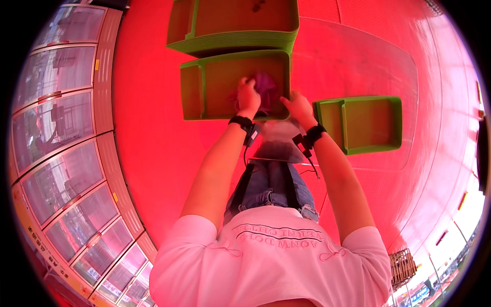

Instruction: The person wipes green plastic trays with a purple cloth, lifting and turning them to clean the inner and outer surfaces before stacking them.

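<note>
A green tray [226, 92] with a narrow divided section at its left lies before me. My left hand [249, 99] reaches into it, fingers curled beside a blurred purple item [264, 86]. Blur hides what that item is and whether the fingers hold it. At the tray's right rim is my right hand [301, 107], thumb over the edge and fingers outside it. Both wrists wear black bands with small modules and cables.
A stack of green trays [238, 40] stands beyond the tray. Another green tray [370, 122] sits at right on a transparent tabletop [364, 65]. Glass-doored cabinets [63, 119] line the left side of the red floor [149, 115]. A wicker basket [402, 268] is at lower right.
</note>
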`<state>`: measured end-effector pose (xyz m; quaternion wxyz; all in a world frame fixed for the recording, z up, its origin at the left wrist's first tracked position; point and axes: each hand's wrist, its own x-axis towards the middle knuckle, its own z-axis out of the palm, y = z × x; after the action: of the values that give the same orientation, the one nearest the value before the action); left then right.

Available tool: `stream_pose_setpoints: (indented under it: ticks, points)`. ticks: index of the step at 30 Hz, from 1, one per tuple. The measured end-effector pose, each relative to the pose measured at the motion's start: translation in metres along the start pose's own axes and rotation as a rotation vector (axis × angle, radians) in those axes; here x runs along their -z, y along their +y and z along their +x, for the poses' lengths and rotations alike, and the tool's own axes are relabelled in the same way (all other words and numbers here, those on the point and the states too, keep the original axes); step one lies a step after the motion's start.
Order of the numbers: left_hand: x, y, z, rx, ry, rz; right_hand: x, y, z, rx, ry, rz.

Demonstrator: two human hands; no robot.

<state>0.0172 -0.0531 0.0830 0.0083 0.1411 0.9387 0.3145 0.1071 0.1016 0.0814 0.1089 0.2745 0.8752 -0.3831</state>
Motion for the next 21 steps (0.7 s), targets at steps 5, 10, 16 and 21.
stream_pose_setpoints:
  ticks: [5, 10, 16, 21]
  points:
    - [-0.012, 0.041, 0.012, -0.329, -0.075, 0.187, -0.016, -0.001, 0.006, -0.063, -0.067, -0.159]
    - [-0.04, 0.035, 0.011, -0.341, -0.253, 0.228, -0.009, -0.005, 0.005, -0.084, -0.072, -0.195]
    - [0.01, -0.019, 0.039, -0.339, -0.181, 0.247, 0.002, -0.011, -0.001, -0.099, -0.072, -0.135]
    - [0.066, -0.037, 0.03, 0.027, -0.007, 0.572, 0.0, -0.011, -0.001, -0.106, -0.067, -0.165]
